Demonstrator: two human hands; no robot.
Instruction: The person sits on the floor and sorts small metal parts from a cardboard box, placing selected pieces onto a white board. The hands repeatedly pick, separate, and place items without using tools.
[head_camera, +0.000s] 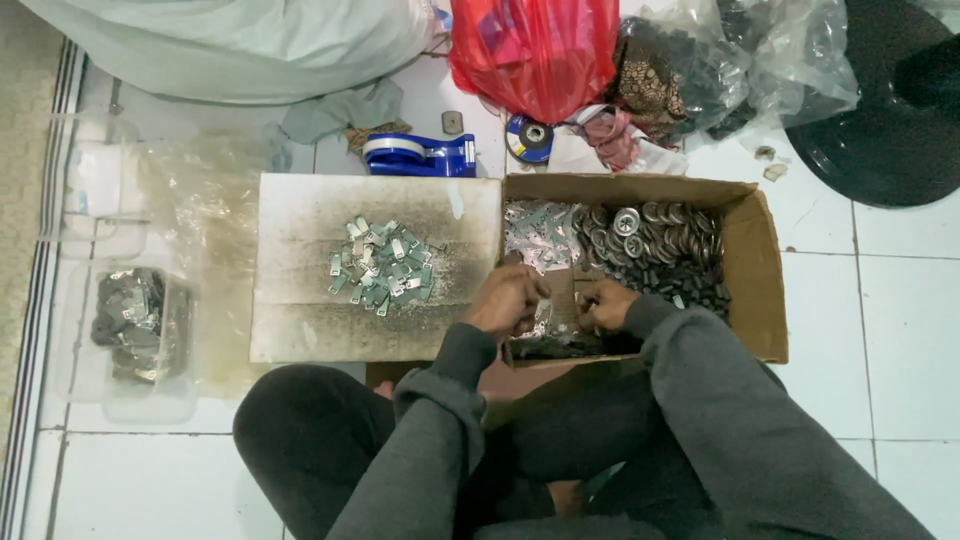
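A: Start close in. Dark trousers, grey sleeves, a person sitting on the tiled floor (900, 330) with both hands over the near edge of the cardboard box (765, 290)

B: What are the hands doing?

A: The left hand (507, 300) is curled tight, fingers bent inward, and the right hand (603, 305) is pinched close beside it. They seem to be working one small metal piece between them, but it's hidden by the fingers, so I can't tell exactly what each holds

B: And the parts themselves?

A: Inside the box: flat silver tabs (535, 232) at the left, round metal caps (640, 235) in the middle, small dark pieces (695, 280) toward the right. Just left of the box lies a stained board (300, 290) with a heap of finished-looking silver clips (382, 268) on it

B: What could go wrong?

A: I'd judge the piece could slip from that tight pinch and drop back among the loose parts, hard to find again. The clip heap sits near the left elbow's path, so a sweep of the sleeve could scatter it

B: Further out?

A: A clear tub (135, 330) of grey parts at far left, a blue tape dispenser (418, 153) beyond the board, then a red bag (535, 50) and clear bags of dark pieces (720, 60)
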